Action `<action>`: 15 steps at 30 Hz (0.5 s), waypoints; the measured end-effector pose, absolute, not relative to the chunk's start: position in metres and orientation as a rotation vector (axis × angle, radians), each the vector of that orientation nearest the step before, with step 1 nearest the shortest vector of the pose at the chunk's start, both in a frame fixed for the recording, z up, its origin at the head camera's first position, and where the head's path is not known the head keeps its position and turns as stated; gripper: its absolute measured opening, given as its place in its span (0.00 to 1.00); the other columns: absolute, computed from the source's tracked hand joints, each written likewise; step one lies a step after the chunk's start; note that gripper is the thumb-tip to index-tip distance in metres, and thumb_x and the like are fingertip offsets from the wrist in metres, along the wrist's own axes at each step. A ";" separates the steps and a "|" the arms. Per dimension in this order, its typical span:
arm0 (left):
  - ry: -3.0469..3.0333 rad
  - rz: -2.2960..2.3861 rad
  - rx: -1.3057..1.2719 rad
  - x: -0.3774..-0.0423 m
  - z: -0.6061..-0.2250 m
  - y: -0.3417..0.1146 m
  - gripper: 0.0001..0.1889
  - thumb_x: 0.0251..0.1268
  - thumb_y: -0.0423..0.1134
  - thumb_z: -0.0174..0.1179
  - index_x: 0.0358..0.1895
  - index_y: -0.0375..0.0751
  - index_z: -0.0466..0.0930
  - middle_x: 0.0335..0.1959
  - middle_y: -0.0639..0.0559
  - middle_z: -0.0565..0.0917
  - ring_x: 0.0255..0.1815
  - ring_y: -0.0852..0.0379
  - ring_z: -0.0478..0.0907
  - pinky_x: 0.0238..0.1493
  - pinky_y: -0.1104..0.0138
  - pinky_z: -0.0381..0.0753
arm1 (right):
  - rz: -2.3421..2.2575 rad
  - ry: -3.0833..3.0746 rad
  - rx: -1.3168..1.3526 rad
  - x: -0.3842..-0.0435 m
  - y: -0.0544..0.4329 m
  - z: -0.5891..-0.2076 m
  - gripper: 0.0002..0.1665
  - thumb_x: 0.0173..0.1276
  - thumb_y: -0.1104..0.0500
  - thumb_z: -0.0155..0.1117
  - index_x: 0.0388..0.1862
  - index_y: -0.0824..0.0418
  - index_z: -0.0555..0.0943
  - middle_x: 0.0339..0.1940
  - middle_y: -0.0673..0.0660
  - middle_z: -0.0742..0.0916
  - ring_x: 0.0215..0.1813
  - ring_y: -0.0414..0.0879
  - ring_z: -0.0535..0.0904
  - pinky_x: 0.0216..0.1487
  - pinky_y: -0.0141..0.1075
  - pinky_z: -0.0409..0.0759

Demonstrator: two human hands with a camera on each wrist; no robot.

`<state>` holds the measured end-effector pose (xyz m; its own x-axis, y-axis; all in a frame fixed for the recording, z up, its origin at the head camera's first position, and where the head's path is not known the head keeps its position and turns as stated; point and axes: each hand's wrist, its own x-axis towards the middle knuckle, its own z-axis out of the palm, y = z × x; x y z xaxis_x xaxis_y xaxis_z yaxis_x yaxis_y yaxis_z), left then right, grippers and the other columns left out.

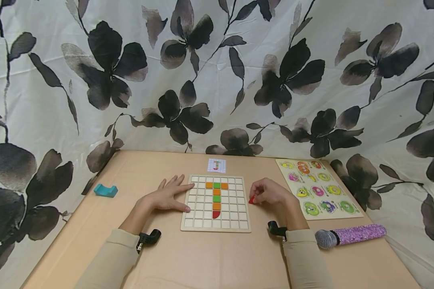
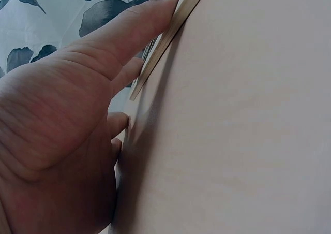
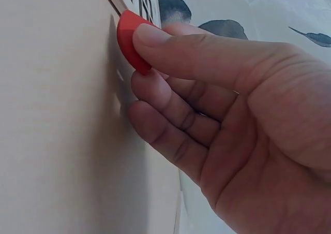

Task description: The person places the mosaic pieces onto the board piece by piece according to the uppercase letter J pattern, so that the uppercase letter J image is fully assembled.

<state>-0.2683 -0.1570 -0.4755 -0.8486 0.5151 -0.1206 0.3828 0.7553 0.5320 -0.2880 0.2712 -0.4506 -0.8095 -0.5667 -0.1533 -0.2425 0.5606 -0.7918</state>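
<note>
A white grid board lies mid-table, with orange and green square tiles forming a T shape on it. At the foot of that column sits a red quarter-round tile. My left hand rests at the board's left edge, fingers spread and straight, thumb and index finger touching the rim. Just right of the board, my right hand pinches a second red curved tile between thumb and fingers. In the right wrist view the tile's rounded edge points away from the palm, with the other fingers loosely curled below.
Behind the board lies a small pattern card. A sheet of fruit pictures is at the right, and a glittery purple microphone lies in front of it. A teal curved block sits at the left. Floral cloth hangs behind the table.
</note>
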 end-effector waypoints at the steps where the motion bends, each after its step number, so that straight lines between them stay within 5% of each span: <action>1: 2.693 0.734 0.702 -0.268 -0.476 -0.157 0.51 0.54 0.68 0.73 0.81 0.60 0.63 0.87 0.36 0.43 0.87 0.31 0.33 0.79 0.32 0.27 | -1.140 2.413 -0.655 -0.288 0.271 -0.450 0.06 0.62 0.75 0.72 0.37 0.70 0.84 0.29 0.61 0.87 0.29 0.44 0.77 0.31 0.32 0.77; 10: 2.694 0.730 0.700 -0.268 -0.475 -0.157 0.51 0.54 0.68 0.73 0.81 0.60 0.63 0.87 0.36 0.43 0.87 0.31 0.33 0.79 0.31 0.27 | -1.239 2.410 -0.707 -0.286 0.268 -0.446 0.06 0.63 0.74 0.71 0.39 0.70 0.85 0.32 0.68 0.88 0.31 0.45 0.78 0.34 0.31 0.77; 15: 2.693 0.729 0.701 -0.268 -0.474 -0.157 0.51 0.54 0.68 0.73 0.82 0.59 0.63 0.87 0.35 0.42 0.87 0.31 0.32 0.79 0.31 0.27 | -1.244 2.476 -0.741 -0.285 0.260 -0.444 0.06 0.63 0.71 0.72 0.38 0.66 0.88 0.32 0.63 0.89 0.34 0.47 0.79 0.35 0.32 0.77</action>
